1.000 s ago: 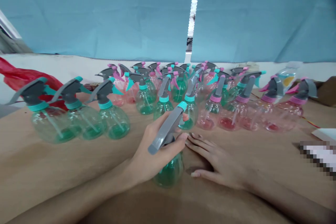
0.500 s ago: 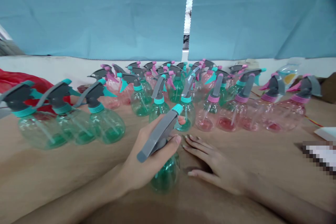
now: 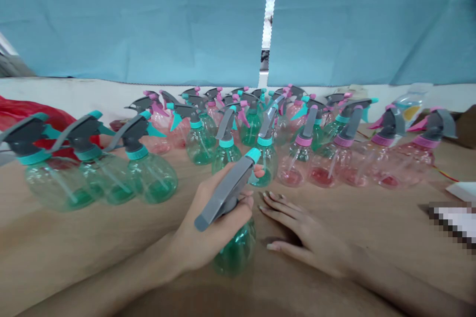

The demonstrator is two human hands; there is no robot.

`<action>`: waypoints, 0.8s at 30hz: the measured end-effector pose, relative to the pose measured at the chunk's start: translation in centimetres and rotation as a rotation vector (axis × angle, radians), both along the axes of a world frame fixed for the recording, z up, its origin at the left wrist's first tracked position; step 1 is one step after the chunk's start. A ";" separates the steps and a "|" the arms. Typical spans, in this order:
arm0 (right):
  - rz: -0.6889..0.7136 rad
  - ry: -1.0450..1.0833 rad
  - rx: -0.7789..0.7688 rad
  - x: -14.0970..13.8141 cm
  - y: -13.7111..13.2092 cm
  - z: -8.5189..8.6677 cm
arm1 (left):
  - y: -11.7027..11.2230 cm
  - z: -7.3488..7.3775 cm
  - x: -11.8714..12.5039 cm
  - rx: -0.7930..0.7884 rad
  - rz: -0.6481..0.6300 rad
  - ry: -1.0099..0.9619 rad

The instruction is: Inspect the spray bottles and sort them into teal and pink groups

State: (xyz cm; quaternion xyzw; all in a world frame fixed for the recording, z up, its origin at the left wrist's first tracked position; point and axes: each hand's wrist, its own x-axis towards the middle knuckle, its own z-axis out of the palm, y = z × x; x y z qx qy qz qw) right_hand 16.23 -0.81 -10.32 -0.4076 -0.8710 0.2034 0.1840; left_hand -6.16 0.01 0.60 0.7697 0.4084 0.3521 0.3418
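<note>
A left hand (image 3: 211, 223) grips a green-tinted spray bottle (image 3: 235, 252) by its neck, fingers closed, just above the wooden table (image 3: 92, 237) — a right hand (image 3: 312, 237) lies open beside it, while upright green spray bottles (image 3: 152, 178) and pink spray bottles (image 3: 322, 168) crowd beyond, before a blue sheet (image 3: 148, 25).

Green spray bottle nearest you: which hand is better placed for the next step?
Left, probably: the left hand grips the green spray bottle at its grey sprayer head, while the right hand lies open on the wooden table.

Spray bottle (image 3: 235, 252) in left grip (image 3: 201, 218): glossy clear plastic body, matt grey plastic trigger head. Table (image 3: 92, 242) under grip: smooth pale wood. Blue cloth (image 3: 148, 20) beyond grip: matt, creased.
</note>
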 end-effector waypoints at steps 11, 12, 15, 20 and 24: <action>-0.009 -0.015 0.016 -0.1 -0.1 0.0 | -0.1 -0.5 0.1 0.000 0.020 -0.010; -0.007 -0.007 0.018 -0.1 -0.1 0.0 | -0.1 -0.5 0.2 -0.005 0.019 -0.017; -0.014 -0.005 0.016 -0.1 -0.1 0.0 | 0.0 -0.3 0.3 -0.028 0.005 -0.033; -0.024 -0.017 0.005 -0.2 -0.2 0.1 | 0.0 -0.2 0.2 -0.045 0.014 -0.048; -0.023 -0.045 -0.006 -0.2 -0.1 0.3 | 0.0 -0.1 0.2 -0.094 0.023 -0.104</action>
